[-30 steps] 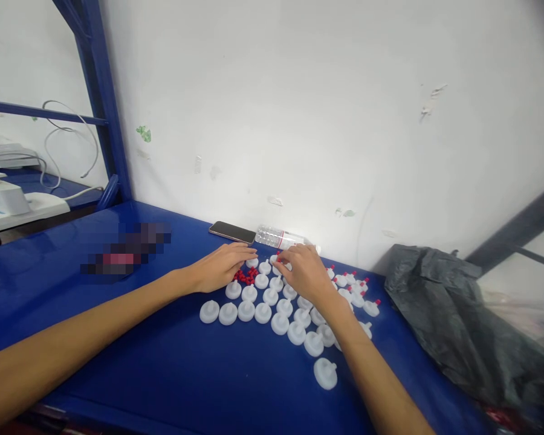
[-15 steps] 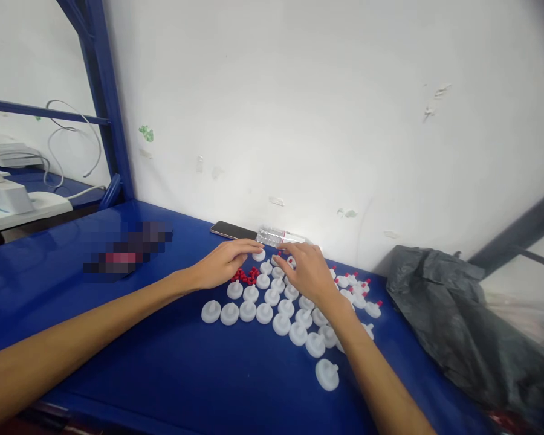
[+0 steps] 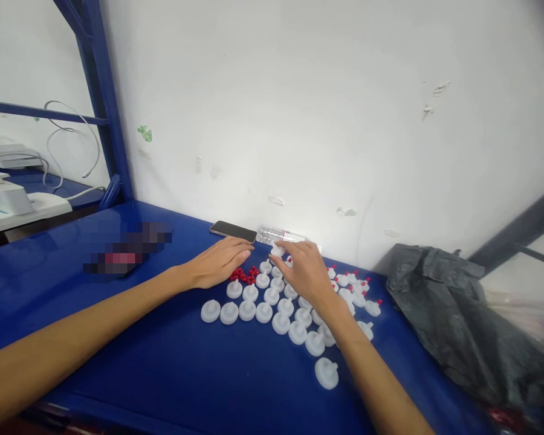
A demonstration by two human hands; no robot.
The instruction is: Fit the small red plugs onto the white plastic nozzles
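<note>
My right hand pinches a white round plastic piece between thumb and fingers, near the back of the table. My left hand hovers over the left edge of a small pile of red caps. Its fingers stretch to the right, with nothing visible in them. In front of both hands stand several white round pieces with short stems, arranged in rough rows. One white piece lies apart, tilted, nearer to me. Right of my right hand, several white pieces with red tips lie grouped, partly hidden by my forearm.
A phone and a clear plastic bottle lie along the wall. A black plastic bag covers the table's right side. On the left are a blurred-out dark object, a blue metal post and a white power strip.
My right hand now has the white round piece, raised from between my hands. My left hand has drawn back left, away from it. The other pieces stay in place.
</note>
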